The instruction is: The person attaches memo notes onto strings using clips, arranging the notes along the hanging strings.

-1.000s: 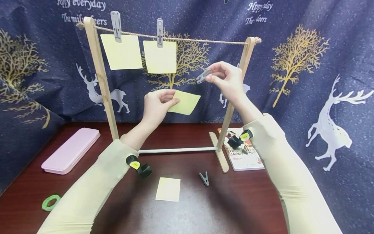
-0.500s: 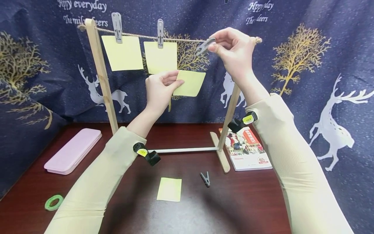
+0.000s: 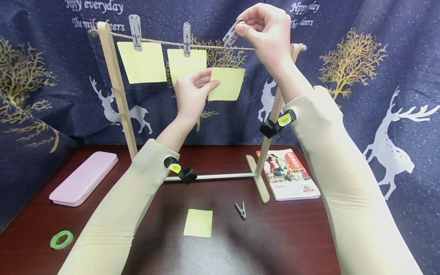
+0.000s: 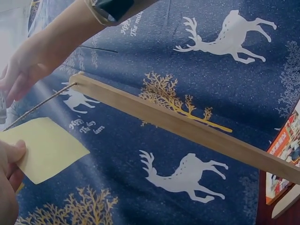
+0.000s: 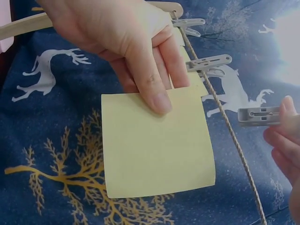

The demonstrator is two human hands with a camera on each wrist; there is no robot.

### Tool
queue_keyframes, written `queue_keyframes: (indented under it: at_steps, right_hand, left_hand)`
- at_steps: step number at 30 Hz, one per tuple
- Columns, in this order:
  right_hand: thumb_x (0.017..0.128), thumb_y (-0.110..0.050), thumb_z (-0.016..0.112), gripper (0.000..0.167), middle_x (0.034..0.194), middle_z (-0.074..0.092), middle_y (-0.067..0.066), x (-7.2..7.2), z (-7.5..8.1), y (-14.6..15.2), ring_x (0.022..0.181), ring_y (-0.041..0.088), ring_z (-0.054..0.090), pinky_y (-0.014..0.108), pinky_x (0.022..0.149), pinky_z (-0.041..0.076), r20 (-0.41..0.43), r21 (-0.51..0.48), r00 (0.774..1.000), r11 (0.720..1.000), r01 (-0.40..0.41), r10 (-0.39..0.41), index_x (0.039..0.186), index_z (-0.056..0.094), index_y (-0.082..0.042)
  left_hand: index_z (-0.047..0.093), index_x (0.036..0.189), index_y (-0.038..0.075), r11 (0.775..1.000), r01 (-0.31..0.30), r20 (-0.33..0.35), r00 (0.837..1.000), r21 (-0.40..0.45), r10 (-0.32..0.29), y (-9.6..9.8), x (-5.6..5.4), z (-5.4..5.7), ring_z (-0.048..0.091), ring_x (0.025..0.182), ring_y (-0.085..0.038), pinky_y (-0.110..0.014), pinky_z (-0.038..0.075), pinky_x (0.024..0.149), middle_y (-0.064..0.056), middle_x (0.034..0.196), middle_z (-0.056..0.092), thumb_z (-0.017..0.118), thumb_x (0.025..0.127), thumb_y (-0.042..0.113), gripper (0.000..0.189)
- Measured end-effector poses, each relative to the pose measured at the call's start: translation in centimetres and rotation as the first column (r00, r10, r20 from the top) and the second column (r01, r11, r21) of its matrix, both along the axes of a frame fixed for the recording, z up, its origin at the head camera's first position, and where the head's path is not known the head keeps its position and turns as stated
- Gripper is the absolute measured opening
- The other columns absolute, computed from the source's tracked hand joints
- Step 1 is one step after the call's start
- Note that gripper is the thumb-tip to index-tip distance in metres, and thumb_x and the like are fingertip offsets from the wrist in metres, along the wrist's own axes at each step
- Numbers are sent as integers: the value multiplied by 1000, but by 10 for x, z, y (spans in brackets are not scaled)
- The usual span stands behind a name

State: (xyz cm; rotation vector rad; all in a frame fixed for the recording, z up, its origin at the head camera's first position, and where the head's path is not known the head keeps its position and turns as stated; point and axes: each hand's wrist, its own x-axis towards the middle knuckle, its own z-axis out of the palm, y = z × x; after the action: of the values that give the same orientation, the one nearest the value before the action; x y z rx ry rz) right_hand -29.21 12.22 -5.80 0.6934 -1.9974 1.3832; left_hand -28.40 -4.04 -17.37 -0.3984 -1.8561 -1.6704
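My left hand (image 3: 193,91) pinches a yellow paper square (image 3: 228,84) by its left edge, just below the rope (image 3: 158,41). In the right wrist view the thumb lies flat over the front of that yellow paper square (image 5: 157,150). Above the rope, my right hand (image 3: 269,32) pinches a grey clothespin (image 3: 231,35) between thumb and fingers, its tip pointing down towards the line. The right wrist view shows the clothespin (image 5: 259,116) to one side of the rope (image 5: 229,117). Further left, two yellow squares (image 3: 142,65) hang from the rope, each under a grey clothespin (image 3: 135,32).
A wooden frame (image 3: 118,88) with a white crossbar (image 3: 220,176) carries the rope. On the dark red table (image 3: 275,244) lie another yellow square (image 3: 198,223), a grey clothespin (image 3: 241,211), a pink case (image 3: 84,177), green tape (image 3: 62,240) and a booklet (image 3: 288,175). A deer-print cloth hangs behind.
Both hands have risen. The left brings the yellow paper square up close under the rope, and the right carries the clothespin from below the rope to above it, its tip turned more downward.
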Motion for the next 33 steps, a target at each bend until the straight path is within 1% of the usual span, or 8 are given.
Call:
queue_keyframes:
  at_steps: [7, 11, 15, 19, 24, 26, 30, 33]
  right_hand:
    - [86, -8, 73, 15, 69, 63, -17, -7, 4, -1, 66, 2, 56, 18, 68, 39, 43, 127, 993, 987, 101, -107, 79, 66, -20]
    - [87, -9, 72, 13, 67, 62, -17, -10, 5, -2, 65, 1, 54, 19, 66, 37, 74, 161, 989, 980, 118, -131, 80, 68, -19]
    - [87, -10, 71, 8, 66, 61, -18, -12, 7, -2, 66, 1, 54, 19, 67, 37, 78, 207, 986, 970, 126, -144, 82, 70, -17]
    - [88, -12, 70, 9, 65, 59, -17, -12, 11, -3, 67, 2, 52, 20, 68, 37, 99, 267, 984, 957, 116, -147, 82, 69, -18]
    - [89, -16, 70, 12, 64, 58, -17, -12, 17, -4, 67, 1, 51, 20, 68, 36, 147, 363, 975, 926, 105, -168, 79, 66, -22]
    - [89, -18, 70, 12, 64, 58, -19, -12, 18, -6, 67, 1, 51, 20, 67, 35, 143, 402, 974, 909, 106, -177, 80, 66, -22]
    - [91, -20, 68, 4, 65, 57, -20, -13, 17, -8, 68, 1, 50, 21, 67, 35, 118, 467, 975, 877, 114, -190, 87, 69, -19]
    - [92, -21, 68, 4, 67, 57, -19, -14, 17, -8, 71, 2, 51, 21, 68, 36, 117, 483, 975, 869, 110, -188, 90, 70, -18]
  left_hand:
    - [71, 115, 0, 1000, -16, 10, 1000, 16, 15, -3, -2, 11, 71, 102, -20, -24, 54, 89, -17, 111, 72, 78, 83, 11, 35]
    - [71, 115, -1, 1000, -26, -2, 1000, 6, 26, -3, -4, 15, 71, 102, -19, -23, 54, 89, -17, 111, 72, 79, 82, 10, 36]
    - [71, 114, -1, 999, -42, -9, 999, -8, 42, -3, -6, 17, 71, 102, -18, -22, 54, 89, -17, 111, 72, 79, 82, 11, 35]
    - [70, 115, -2, 999, -46, -11, 999, -5, 46, -3, -8, 17, 71, 103, -18, -22, 53, 89, -16, 112, 71, 79, 82, 11, 36]
    - [70, 115, -3, 999, -44, -6, 999, 12, 44, -3, -11, 17, 70, 104, -19, -21, 53, 89, -16, 114, 71, 78, 82, 10, 36]
    - [70, 115, -3, 999, -41, -4, 999, 21, 41, -4, -11, 17, 70, 104, -19, -21, 53, 89, -17, 114, 70, 78, 82, 10, 36]
    - [70, 114, -4, 999, -32, -3, 999, 35, 32, -5, -11, 18, 71, 104, -19, -21, 53, 90, -17, 114, 71, 78, 82, 9, 36]
    - [70, 114, -4, 999, -34, -8, 999, 35, 35, -5, -10, 19, 71, 104, -19, -21, 53, 90, -17, 114, 71, 78, 82, 9, 36]
